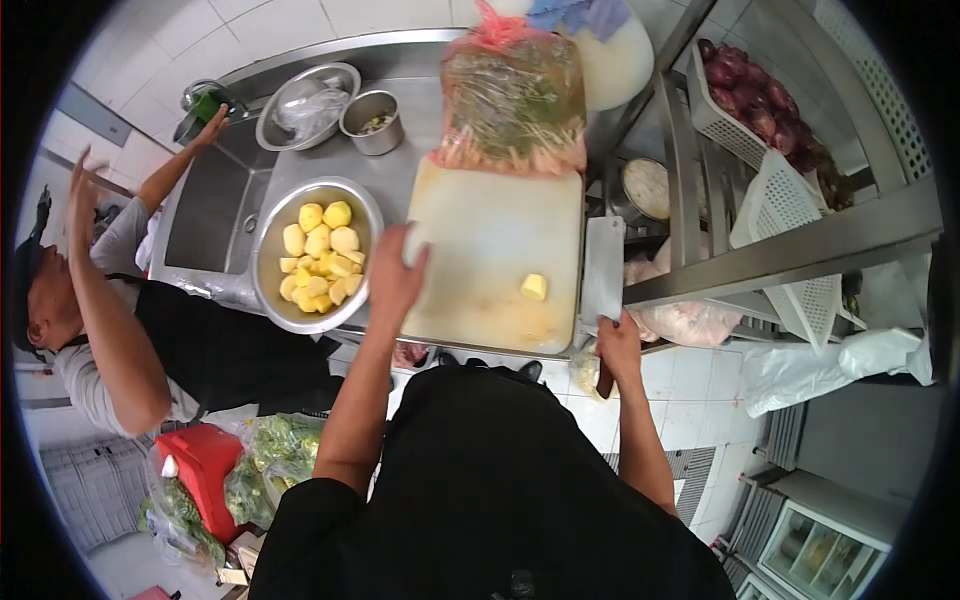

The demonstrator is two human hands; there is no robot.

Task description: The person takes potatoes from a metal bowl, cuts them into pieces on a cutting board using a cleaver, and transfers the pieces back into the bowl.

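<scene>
My left hand [397, 275] hovers over the left edge of the white cutting board [480, 235], beside the steel bowl. It is slightly blurred, its thumb stands apart from the fingers, and nothing shows in it. In my right hand [618, 345] is the handle of a cleaver [603, 265], whose broad blade points away from me past the board's right edge. One yellow peeled potato piece [534, 287] lies on the board. Several peeled potatoes [318, 240], whole and cut, fill part of the large steel bowl [262, 270].
A red-tinted plastic bag of greens [513, 100] lies at the board's far end. Behind the potatoes are a steel basin [345, 85] and a small pot [378, 140]. Another person [230, 340] stands left at the sink [205, 240]. A metal rack [800, 255] with onions [750, 95] rises right.
</scene>
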